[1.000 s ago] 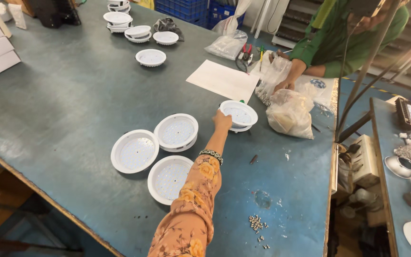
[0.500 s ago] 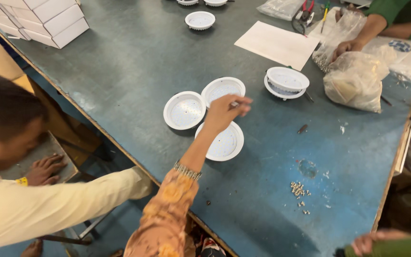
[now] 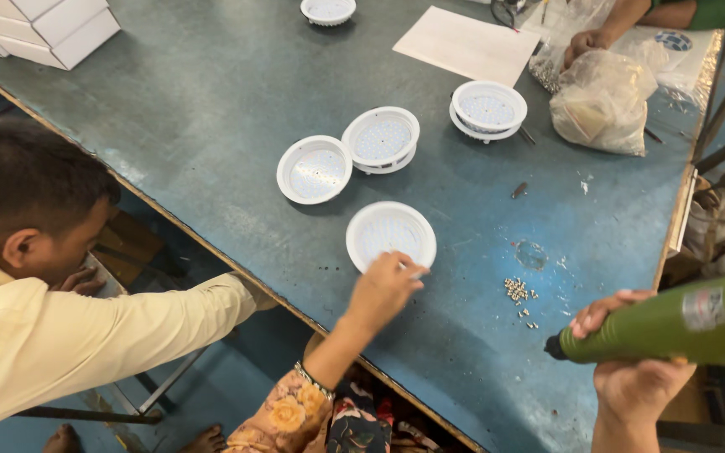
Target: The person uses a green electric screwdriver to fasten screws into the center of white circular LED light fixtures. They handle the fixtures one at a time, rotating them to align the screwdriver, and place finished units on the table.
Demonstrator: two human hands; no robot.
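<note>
My left hand [image 3: 383, 289], on a floral sleeve with a bracelet, pinches the near rim of a white round dish-shaped housing [image 3: 390, 231] lying on the blue-grey table [image 3: 195, 109]. My right hand [image 3: 631, 377] at the lower right grips a green power screwdriver [image 3: 673, 323], its tip pointing left just above the table's edge. A small pile of screws [image 3: 518, 292] lies between the two hands. Two more white housings [image 3: 315, 169] [image 3: 381, 138] sit side by side beyond the held one, and a stacked pair [image 3: 488, 109] lies further right.
A person in a cream shirt [image 3: 52, 327] crouches beside the table's left edge. Another person's hand [image 3: 585, 40] rests on plastic bags [image 3: 602, 101] at the far right. A white sheet [image 3: 467, 46], white boxes [image 3: 52, 25] and one more housing [image 3: 327, 10] lie further back.
My left hand drew back from the far housings to the nearest one and took its rim. My right hand with the green screwdriver came into view. The view tilted down towards the table edge.
</note>
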